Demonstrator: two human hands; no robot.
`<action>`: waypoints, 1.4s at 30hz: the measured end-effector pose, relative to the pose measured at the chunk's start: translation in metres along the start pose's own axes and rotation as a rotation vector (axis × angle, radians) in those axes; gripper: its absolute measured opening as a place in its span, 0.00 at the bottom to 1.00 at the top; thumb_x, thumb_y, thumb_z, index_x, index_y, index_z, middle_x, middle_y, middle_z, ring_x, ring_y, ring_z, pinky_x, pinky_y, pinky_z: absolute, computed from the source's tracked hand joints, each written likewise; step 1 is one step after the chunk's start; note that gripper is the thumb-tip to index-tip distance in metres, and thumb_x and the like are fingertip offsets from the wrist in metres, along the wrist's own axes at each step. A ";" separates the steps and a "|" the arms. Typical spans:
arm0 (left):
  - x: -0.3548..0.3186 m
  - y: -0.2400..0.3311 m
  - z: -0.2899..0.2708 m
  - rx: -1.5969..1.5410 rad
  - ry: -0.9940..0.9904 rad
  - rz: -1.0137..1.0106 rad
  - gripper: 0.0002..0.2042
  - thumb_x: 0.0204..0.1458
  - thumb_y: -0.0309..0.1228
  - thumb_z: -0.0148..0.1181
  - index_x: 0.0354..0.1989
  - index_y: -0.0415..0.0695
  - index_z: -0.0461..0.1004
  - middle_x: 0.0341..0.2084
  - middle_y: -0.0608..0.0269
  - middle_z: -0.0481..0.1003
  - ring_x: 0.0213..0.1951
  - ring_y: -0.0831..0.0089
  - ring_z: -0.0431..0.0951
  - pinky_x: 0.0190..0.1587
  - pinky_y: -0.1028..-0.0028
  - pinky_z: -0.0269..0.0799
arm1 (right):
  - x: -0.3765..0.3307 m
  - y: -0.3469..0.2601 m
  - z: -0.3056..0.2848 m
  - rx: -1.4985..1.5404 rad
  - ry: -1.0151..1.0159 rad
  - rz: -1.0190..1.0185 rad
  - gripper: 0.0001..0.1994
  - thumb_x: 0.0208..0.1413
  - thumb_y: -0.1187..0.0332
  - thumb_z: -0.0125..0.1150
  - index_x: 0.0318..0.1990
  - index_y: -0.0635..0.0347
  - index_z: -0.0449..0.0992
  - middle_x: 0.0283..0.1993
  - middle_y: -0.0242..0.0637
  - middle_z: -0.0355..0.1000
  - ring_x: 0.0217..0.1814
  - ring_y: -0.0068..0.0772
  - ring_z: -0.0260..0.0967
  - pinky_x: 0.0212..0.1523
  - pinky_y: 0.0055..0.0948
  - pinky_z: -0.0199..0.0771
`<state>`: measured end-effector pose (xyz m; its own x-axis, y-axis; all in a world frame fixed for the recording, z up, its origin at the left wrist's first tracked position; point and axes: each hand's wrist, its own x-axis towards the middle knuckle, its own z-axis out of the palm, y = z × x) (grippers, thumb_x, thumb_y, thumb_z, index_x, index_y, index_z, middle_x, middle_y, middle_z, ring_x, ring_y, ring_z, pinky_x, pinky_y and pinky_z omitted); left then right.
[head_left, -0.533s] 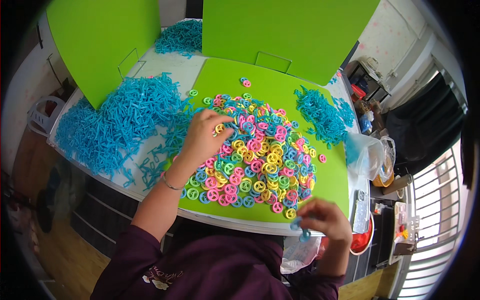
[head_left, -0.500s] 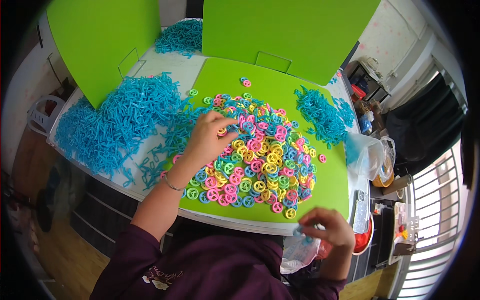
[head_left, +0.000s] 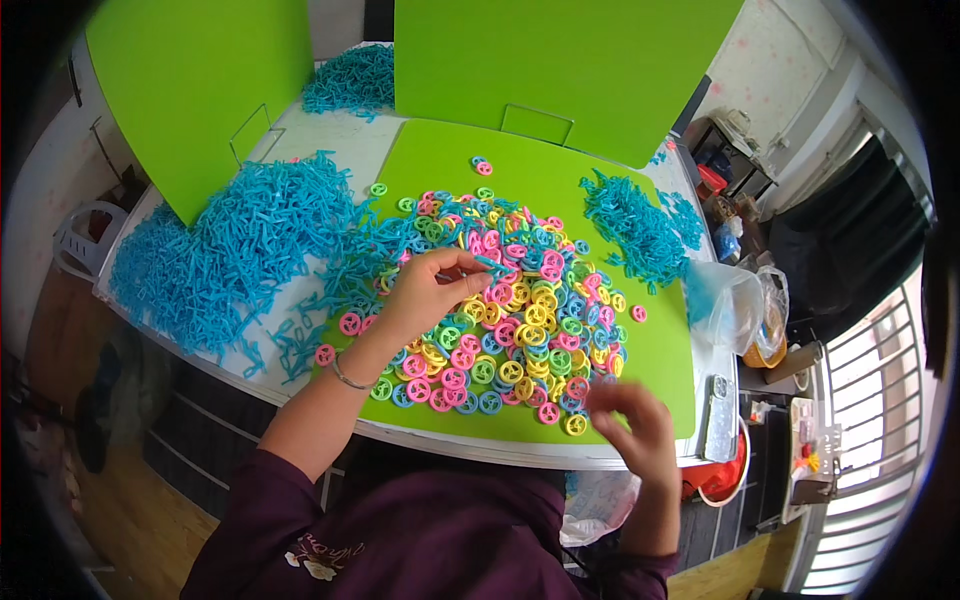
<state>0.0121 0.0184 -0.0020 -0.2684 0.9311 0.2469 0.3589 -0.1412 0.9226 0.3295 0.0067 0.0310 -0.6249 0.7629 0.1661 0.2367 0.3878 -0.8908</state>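
Observation:
A heap of small plastic wheels [head_left: 538,338] in pink, yellow, green and blue spreads over a green board in front of me. My left hand [head_left: 432,295] reaches over its upper left part, thumb and fingertips pinched on a slim teal plastic piece [head_left: 490,264]. That piece looks like the ones in the teal piles; its exact kind is too small to tell. At the heap's lower right edge is my right hand [head_left: 638,425], somewhat blurred. Its thumb and fingers are apart, and nothing shows between them.
A large pile of teal plastic pieces [head_left: 240,250] lies on the white table at left. Smaller teal piles lie at the back [head_left: 350,80] and right [head_left: 640,232]. Upright green panels [head_left: 560,70] stand behind. Clear plastic bags [head_left: 725,305] and a phone [head_left: 720,418] sit at the right edge.
My left hand has moved slightly right and now holds a teal piece up. My right hand has risen from below the table edge to the heap; the bluish piece in its fingers no longer shows.

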 end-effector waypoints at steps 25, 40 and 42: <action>-0.004 -0.004 0.015 -0.345 -0.116 -0.081 0.08 0.54 0.34 0.61 0.34 0.41 0.75 0.24 0.71 0.74 0.21 0.84 0.72 0.24 0.84 0.67 | 0.107 0.019 0.060 0.414 0.112 0.116 0.09 0.58 0.70 0.59 0.43 0.63 0.75 0.32 0.30 0.75 0.35 0.17 0.69 0.36 0.17 0.66; -0.027 0.017 0.020 -0.800 -0.324 -0.459 0.06 0.59 0.32 0.54 0.32 0.44 0.69 0.18 0.71 0.70 0.18 0.87 0.69 0.18 0.86 0.62 | 0.100 0.014 0.062 0.476 -0.086 0.100 0.09 0.57 0.73 0.59 0.44 0.66 0.76 0.35 0.29 0.75 0.36 0.14 0.69 0.37 0.17 0.69; -0.028 0.016 0.024 -0.788 -0.309 -0.459 0.06 0.59 0.32 0.53 0.32 0.45 0.69 0.17 0.71 0.69 0.17 0.87 0.68 0.17 0.86 0.61 | 0.099 0.011 0.068 0.422 0.020 0.079 0.07 0.55 0.76 0.60 0.41 0.67 0.78 0.38 0.34 0.77 0.39 0.18 0.72 0.42 0.21 0.73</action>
<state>0.0471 -0.0020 -0.0019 0.0550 0.9834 -0.1727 -0.4559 0.1786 0.8719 0.2196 0.0510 0.0091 -0.6018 0.7930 0.0946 -0.0447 0.0848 -0.9954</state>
